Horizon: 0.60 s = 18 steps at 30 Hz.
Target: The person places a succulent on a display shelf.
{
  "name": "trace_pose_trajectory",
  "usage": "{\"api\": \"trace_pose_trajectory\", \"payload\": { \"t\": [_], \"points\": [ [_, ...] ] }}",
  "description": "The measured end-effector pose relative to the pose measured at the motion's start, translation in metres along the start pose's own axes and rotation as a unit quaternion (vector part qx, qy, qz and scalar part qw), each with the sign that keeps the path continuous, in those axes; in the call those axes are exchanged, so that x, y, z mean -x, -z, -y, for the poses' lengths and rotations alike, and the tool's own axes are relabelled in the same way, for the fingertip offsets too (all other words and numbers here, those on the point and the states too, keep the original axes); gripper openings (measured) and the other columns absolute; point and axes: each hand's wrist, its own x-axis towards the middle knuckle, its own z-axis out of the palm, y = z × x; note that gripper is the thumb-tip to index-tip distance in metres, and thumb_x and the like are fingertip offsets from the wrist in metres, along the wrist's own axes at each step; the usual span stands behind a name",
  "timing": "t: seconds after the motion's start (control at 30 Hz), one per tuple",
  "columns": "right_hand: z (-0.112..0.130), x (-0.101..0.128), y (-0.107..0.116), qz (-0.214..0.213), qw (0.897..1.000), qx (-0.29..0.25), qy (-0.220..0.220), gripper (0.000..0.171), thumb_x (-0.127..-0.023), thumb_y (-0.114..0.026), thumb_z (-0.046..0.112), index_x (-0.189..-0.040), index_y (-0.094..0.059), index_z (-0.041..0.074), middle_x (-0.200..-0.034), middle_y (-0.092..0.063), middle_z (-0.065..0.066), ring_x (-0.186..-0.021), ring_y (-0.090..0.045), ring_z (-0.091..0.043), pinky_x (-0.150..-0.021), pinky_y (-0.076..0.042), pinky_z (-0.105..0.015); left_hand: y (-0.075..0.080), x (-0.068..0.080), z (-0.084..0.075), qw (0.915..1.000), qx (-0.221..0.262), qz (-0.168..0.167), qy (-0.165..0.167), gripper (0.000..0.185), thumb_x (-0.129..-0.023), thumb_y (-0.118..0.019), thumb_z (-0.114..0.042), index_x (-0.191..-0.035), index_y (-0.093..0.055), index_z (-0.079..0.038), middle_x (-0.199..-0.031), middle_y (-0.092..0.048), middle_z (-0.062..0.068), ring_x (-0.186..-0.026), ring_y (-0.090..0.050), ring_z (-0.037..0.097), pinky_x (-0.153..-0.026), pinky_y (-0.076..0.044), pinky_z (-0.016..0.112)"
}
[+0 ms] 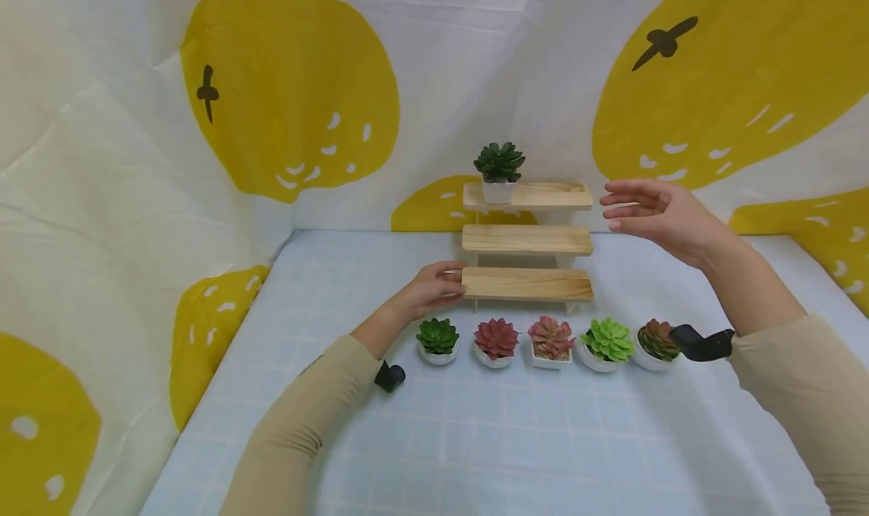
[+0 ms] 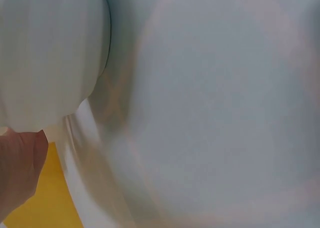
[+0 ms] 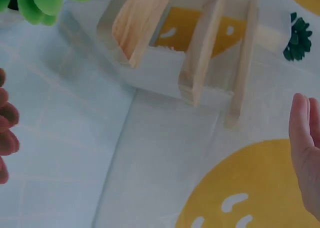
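Observation:
A three-tier wooden stand (image 1: 526,284) stands near the back wall. On the left part of its top tier sits a dark green succulent (image 1: 499,163) in a white pot. My left hand (image 1: 429,291) is at the left end of the lowest tier, its fingers loosely extended against the plank's end; whether they press on it cannot be told. A fluted white pot (image 2: 50,52) looms close in the left wrist view, beside part of that hand. To the right of the top tier my right hand (image 1: 661,218) hovers in the air, fingers relaxed, holding nothing.
In front of the stand runs a row of potted succulents: green (image 1: 437,336), dark red (image 1: 496,339), pink (image 1: 551,338), bright green (image 1: 607,340) and reddish-green (image 1: 657,340). A white cloth with yellow fruit shapes (image 1: 292,86) hangs behind the pale blue tablecloth (image 1: 475,440).

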Motion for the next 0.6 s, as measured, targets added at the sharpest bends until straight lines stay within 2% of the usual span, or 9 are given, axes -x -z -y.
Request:
{"api": "trace_pose_trajectory", "payload": {
  "t": [0.1, 0.27, 0.6],
  "points": [
    [-0.007, 0.011, 0.001, 0.002, 1.000, 0.006, 0.007, 0.045, -0.087, -0.060, -0.004, -0.127, -0.053, 0.016, -0.112, -0.061, 0.007, -0.101, -0.058, -0.009, -0.080, -0.051, -0.018, 0.000, -0.001, 0.000, 1.0000, -0.004, -0.002, 0.001, 0.051, -0.087, -0.058, 0.007, -0.135, -0.047, -0.006, -0.130, -0.046, 0.020, -0.103, -0.053, 0.024, -0.093, -0.046, 0.040],
    [-0.015, 0.027, 0.000, 0.011, 0.999, 0.049, 0.010, 0.045, -0.087, -0.061, -0.002, -0.130, -0.050, 0.010, -0.113, -0.060, 0.008, -0.101, -0.057, -0.009, -0.080, -0.051, -0.019, 0.000, -0.002, 0.000, 0.9999, -0.012, 0.004, -0.002, 0.051, -0.087, -0.058, 0.007, -0.135, -0.046, -0.005, -0.130, -0.047, 0.021, -0.103, -0.053, 0.025, -0.094, -0.046, 0.041],
    [-0.025, 0.046, 0.001, 0.010, 0.994, 0.106, -0.007, 0.048, -0.087, -0.064, 0.003, -0.131, -0.047, 0.008, -0.113, -0.059, 0.010, -0.100, -0.057, -0.007, -0.077, -0.052, -0.020, 0.001, -0.002, 0.000, 0.9998, -0.015, 0.010, -0.010, 0.051, -0.087, -0.057, 0.008, -0.136, -0.045, -0.004, -0.130, -0.047, 0.021, -0.108, -0.052, 0.027, -0.095, -0.045, 0.041]
  ]
}}
